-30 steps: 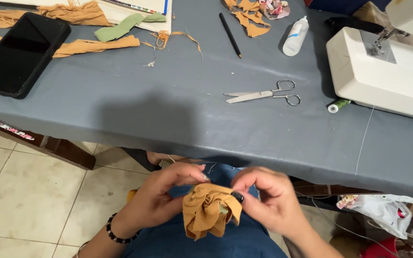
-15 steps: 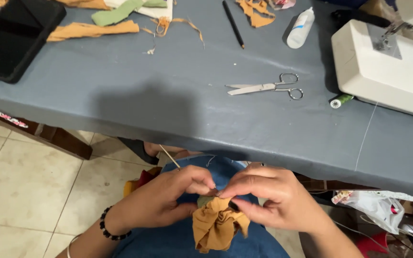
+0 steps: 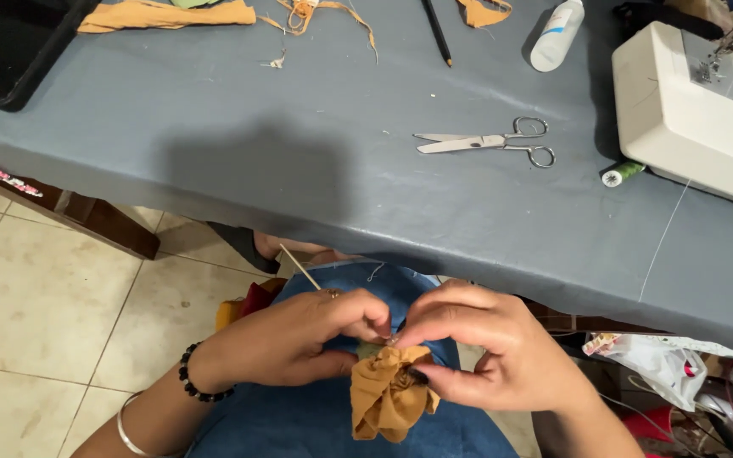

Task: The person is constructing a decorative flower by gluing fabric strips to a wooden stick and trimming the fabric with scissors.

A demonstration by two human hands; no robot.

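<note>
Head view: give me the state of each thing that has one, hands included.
Left hand: pinching the fabric bundle.
Right hand: pinching the fabric bundle.
Fabric bundle: gathered, held over the lap.
Scissors: closed, flat on the table.
Glue bottle: lying down, capped.
Thread spool: on its side.

The two hands are closing in on each other: the left hand [image 3: 299, 339] and right hand [image 3: 485, 352], apart a second ago with the mustard fabric flower [image 3: 388, 392] open between them, are now pinching fingertip to fingertip at its top. The flower is hanging lower, bunched tighter. The head is tilting down, so the table's far edge is slipping from sight.
</note>
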